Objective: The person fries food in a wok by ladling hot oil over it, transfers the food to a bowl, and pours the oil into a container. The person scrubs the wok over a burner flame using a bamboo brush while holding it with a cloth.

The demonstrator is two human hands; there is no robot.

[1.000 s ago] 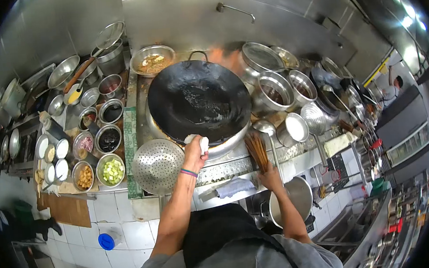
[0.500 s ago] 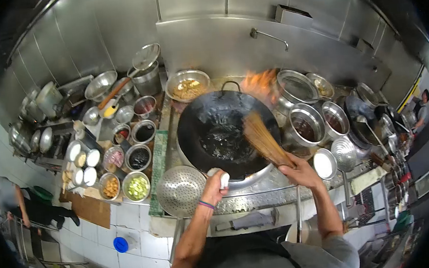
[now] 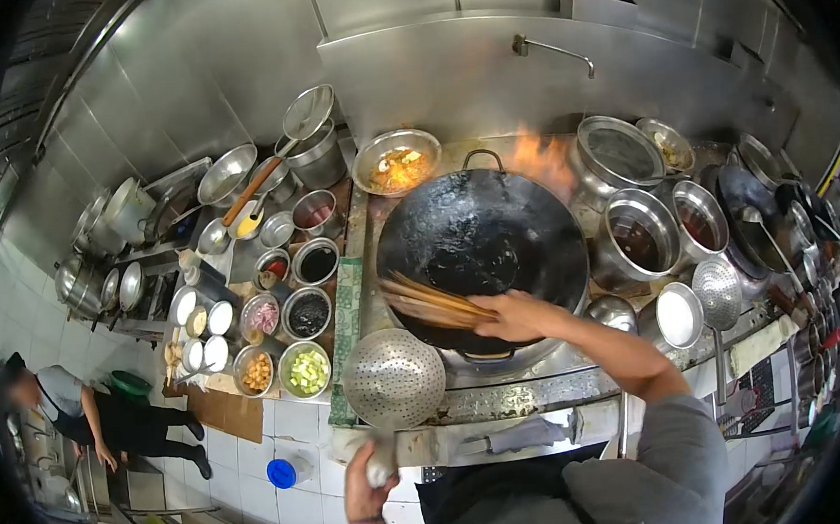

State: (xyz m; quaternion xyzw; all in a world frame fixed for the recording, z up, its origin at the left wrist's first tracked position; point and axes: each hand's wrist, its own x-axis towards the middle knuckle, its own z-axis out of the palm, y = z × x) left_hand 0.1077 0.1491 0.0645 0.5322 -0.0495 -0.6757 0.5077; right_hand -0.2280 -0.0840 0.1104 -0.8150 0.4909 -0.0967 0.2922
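A large black wok (image 3: 541, 244) sits on the stove, its inside wet and shiny. My right hand (image 3: 516, 316) is closed around a bamboo wok brush (image 3: 433, 305), whose blurred bristles reach over the wok's near left side. Below and left of the wok, my left hand (image 3: 361, 490) is away from the rim and grips a whitish cloth (image 3: 382, 459). A round perforated strainer (image 3: 394, 378) lies between that hand and the wok. A ladle (image 3: 613, 314) rests right of my right hand.
Flames (image 3: 542, 161) rise behind the wok. A bowl of food (image 3: 399, 166) stands behind its left side. Metal pots (image 3: 635, 234) are to the right; a bowl of green pieces (image 3: 306, 369) and several seasoning containers are left. A person (image 3: 85, 412) is at far left.
My right hand has swept the brush from the wok's right side to its near left side. My left hand has left the near rim, moving down and left with the cloth. The view has shifted.
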